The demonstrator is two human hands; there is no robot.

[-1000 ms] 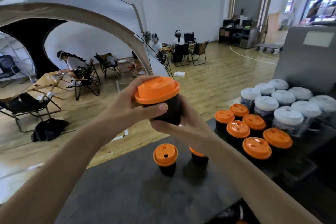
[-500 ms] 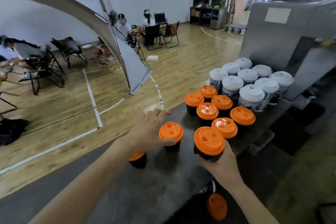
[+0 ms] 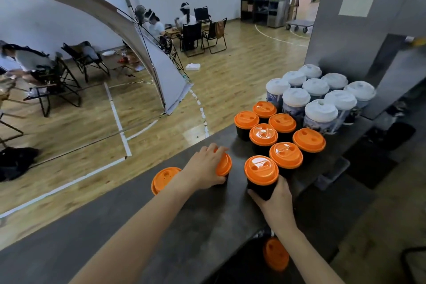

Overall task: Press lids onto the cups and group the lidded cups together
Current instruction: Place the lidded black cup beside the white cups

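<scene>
Dark surface (image 3: 161,226), long, near edge at lower right. At far right end: white-lidded cups (image 3: 320,110), packed block. Just left of those: orange group (image 3: 282,122), six lidded black cups, touching or nearly so.

Gripped by right hand (image 3: 276,203), fingers wrapped round lower body: held cup (image 3: 261,169), lid on, upright, just beside nearest cup of orange group, by near edge. Base hidden, so cannot tell if set down.

Grasped from above by left hand (image 3: 205,166), fingers over lid, thumb on side: middle cup (image 3: 224,165), lidded, apart from group. Further left, alone near far edge: left cup (image 3: 164,178), lidded, untouched. Below near edge: orange lid (image 3: 275,253), blurred.

Step, judged: grouping, with all visible lids apparently on. Next: seat held cup against orange group and let go. Then bring middle cup right into the gap beside it, kept upright, without knocking neighbours. Left cup last.
</scene>
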